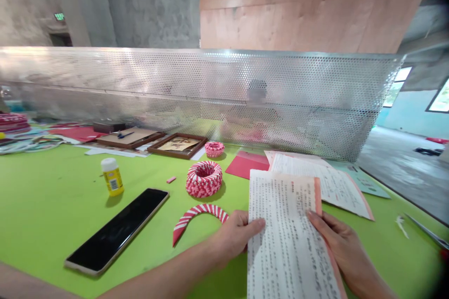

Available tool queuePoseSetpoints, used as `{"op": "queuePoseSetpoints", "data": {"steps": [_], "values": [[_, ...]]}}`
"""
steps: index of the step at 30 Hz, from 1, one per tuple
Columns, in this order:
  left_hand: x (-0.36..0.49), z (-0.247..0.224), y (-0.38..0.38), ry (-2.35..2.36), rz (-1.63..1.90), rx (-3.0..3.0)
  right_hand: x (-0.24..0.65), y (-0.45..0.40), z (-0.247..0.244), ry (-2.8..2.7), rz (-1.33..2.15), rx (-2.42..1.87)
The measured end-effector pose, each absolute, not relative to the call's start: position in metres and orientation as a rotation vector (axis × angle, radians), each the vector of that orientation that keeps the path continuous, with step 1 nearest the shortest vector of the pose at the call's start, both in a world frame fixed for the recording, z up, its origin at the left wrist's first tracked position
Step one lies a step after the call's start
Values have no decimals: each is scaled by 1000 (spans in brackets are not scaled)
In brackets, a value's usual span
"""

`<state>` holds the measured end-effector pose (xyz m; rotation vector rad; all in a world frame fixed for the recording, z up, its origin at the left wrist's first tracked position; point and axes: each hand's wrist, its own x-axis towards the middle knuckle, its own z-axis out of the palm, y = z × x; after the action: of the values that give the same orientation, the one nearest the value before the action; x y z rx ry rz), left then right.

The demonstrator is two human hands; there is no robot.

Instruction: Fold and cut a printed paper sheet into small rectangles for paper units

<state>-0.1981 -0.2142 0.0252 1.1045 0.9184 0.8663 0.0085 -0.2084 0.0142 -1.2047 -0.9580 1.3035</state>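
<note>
A printed sheet of paper (280, 233) with a pink-red edge strip is held up over the table between both hands. My left hand (238, 233) pinches its left edge, thumb on the printed face. On the opposite edge, my right hand (335, 238) grips it the same way, fingers mostly behind the sheet. Just left of my left hand lies a curved red-and-white striped paper strip (201, 212), partly hidden by that hand. Beyond it sits a red-and-white folded-paper ring (204, 179), and a smaller pink ring (214, 149) stands farther back.
On the green table (147, 168) lie a black-screened phone (119, 231), an upright yellow glue stick (112, 177), picture frames (178, 145), red paper (247, 163) and more printed sheets (322, 180). Scissors (426, 231) rest at the right edge. A perforated metal screen (175, 88) stands behind.
</note>
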Motion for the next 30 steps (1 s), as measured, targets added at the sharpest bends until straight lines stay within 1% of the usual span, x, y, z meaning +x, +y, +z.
{"op": "queuePoseSetpoints", "data": {"steps": [10,17,19,21,27,30], "values": [[-198,24,-214,909,891,1096,7,-209,16,-952,1321,-1190],[-199,27,-214,906,906,1093,9,-212,15,-937,1583,-1010],[-200,27,-214,913,912,1091,9,-212,14,-959,1589,-1032],[-200,26,-213,922,915,1090,10,-210,12,-1019,1519,-1114],[-200,24,-212,969,942,1091,16,-200,0,-1219,1080,-1299],[-198,22,-211,969,951,1095,16,-199,-4,-1235,1075,-1281]]}}
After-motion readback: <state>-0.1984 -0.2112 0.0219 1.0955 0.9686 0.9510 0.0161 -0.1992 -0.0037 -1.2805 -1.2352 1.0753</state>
